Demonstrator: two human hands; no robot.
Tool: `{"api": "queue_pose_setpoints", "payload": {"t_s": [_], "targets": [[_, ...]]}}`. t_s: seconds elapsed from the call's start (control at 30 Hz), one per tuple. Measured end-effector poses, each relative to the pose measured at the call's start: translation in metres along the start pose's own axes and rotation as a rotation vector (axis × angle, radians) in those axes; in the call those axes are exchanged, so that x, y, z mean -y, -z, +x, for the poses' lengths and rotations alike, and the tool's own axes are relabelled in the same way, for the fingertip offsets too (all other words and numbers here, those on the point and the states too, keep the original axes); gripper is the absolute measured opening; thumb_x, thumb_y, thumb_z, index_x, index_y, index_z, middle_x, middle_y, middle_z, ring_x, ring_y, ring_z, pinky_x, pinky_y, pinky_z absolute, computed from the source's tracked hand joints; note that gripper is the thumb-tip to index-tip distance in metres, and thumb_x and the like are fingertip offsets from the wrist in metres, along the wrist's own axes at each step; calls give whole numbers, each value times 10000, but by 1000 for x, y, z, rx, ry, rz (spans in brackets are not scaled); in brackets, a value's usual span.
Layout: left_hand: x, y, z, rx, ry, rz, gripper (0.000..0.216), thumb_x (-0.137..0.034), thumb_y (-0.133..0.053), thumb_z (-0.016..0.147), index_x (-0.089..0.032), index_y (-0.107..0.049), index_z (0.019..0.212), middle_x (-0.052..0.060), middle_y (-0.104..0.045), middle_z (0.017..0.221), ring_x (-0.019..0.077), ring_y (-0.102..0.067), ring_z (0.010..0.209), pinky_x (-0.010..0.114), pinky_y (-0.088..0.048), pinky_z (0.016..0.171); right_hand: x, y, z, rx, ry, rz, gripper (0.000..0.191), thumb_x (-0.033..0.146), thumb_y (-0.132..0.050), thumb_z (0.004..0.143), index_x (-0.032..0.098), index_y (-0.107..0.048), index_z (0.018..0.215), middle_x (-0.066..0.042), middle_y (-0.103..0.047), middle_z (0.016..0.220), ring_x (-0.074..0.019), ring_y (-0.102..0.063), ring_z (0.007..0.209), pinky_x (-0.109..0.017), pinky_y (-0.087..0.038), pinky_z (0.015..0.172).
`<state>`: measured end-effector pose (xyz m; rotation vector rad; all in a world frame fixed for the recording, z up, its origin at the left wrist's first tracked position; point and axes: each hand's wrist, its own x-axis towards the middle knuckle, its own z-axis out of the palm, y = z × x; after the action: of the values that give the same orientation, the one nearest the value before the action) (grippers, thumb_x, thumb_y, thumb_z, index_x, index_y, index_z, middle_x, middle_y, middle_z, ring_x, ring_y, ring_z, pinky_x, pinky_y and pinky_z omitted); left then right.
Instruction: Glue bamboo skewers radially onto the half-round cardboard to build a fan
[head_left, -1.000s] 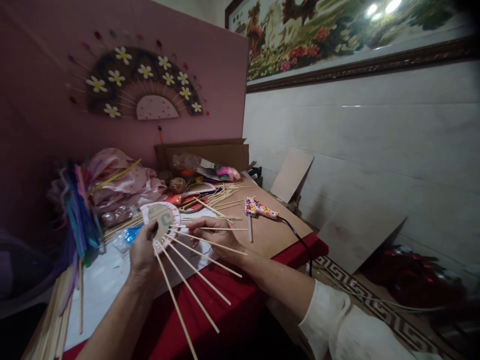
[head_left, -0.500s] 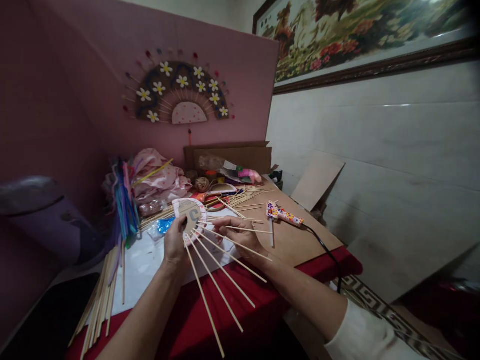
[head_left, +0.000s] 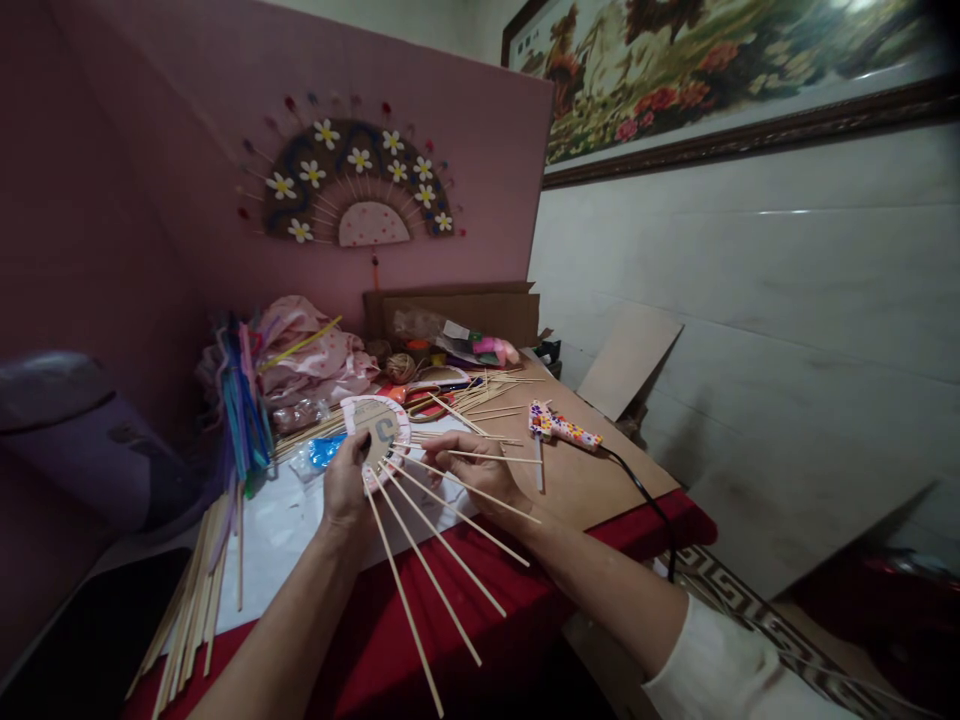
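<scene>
My left hand is closed on a half-round cardboard piece edged with pink-spotted fabric, its thumb on the bare brown face. Several thin wooden sticks fan out from the curved edge toward me and to the right. My right hand is closed at the fan's far side, its fingertips pinching one wooden stick near the rim. On the brown board to the right lies a flower-patterned glue gun with a glue stick at its back and a black cord.
Loose sticks lie at the left table edge. Coloured pipe cleaners, pink fabric, scissors and a twine ball crowd the back. A finished flowered fan hangs on the pink panel. Red cloth covers the near edge.
The whole view has shifted slightly, so everything sits a little further left. Both hands keep the same hold on the cardboard piece and the stick.
</scene>
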<state>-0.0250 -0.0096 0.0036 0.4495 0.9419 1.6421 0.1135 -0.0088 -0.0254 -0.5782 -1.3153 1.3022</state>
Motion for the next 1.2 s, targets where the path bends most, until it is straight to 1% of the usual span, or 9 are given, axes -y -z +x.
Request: {"api": "queue_pose_setpoints", "payload": {"t_s": [0.13, 0.3, 0.43, 0.6, 0.8, 1.0, 1.13, 1.2], "targets": [[1, 1, 2, -9, -11, -16, 165, -184, -497, 712, -97, -633, 745, 1, -594, 532, 99, -500, 384, 205, -412, 386, -1, 0, 1, -2, -10, -4, 172, 291, -676, 687, 167, -685, 805, 0, -647, 677, -98, -569, 565, -233, -489, 567], [1, 2, 1, 18, 5, -11, 165, -195, -490, 709, -109, -629, 688, 4, -588, 523, 106, -499, 383, 220, -418, 392, 0, 1, 0, 5, 7, -21, 186, 314, -666, 701, 166, -683, 813, -4, -649, 683, -103, -573, 569, -240, -486, 578], [0, 0, -2, 27, 18, 1, 127, -161, -513, 678, -110, -627, 654, 5, -582, 508, 104, -495, 375, 218, -420, 385, 0, 2, 0, 20, 27, -47, 165, 299, -649, 718, 170, -680, 816, -3, -645, 685, -103, -570, 571, -241, -478, 580], [-1, -2, -7, -2, -2, 10, 67, -105, -550, 614, -113, -617, 620, 9, -598, 529, 109, -524, 412, 214, -448, 404, 0, 2, 0, 21, 45, -63, 152, 281, -639, 729, 169, -682, 823, -5, -644, 697, -100, -569, 580, -234, -476, 574], [0, 1, -7, 8, -1, 36, 87, -96, -565, 593, -102, -630, 650, 20, -607, 554, 104, -530, 432, 207, -464, 416, -2, 4, 1, 15, 41, -66, 171, 291, -639, 726, 167, -682, 836, -6, -653, 698, -98, -575, 564, -234, -482, 561], [-2, -2, -8, -27, 11, 49, 86, -74, -548, 597, -109, -618, 632, 19, -589, 524, 108, -520, 404, 206, -455, 378, -3, 4, 1, 14, 33, -28, 158, 286, -646, 715, 182, -684, 828, 0, -656, 698, -92, -571, 554, -236, -478, 554], [-3, -4, -10, -20, 48, 21, 102, -100, -555, 621, -115, -629, 689, 30, -613, 571, 130, -546, 436, 248, -499, 423, -4, 4, 3, 42, 31, -13, 189, 317, -660, 701, 176, -676, 827, -1, -653, 684, -95, -567, 559, -250, -482, 568], [-4, -4, -11, -25, 54, 23, 108, -112, -562, 629, -122, -634, 710, 27, -616, 578, 137, -557, 447, 250, -505, 429, -4, 4, 3, 42, 28, -18, 191, 321, -655, 704, 175, -673, 827, -2, -650, 687, -96, -564, 563, -254, -481, 574]]}}
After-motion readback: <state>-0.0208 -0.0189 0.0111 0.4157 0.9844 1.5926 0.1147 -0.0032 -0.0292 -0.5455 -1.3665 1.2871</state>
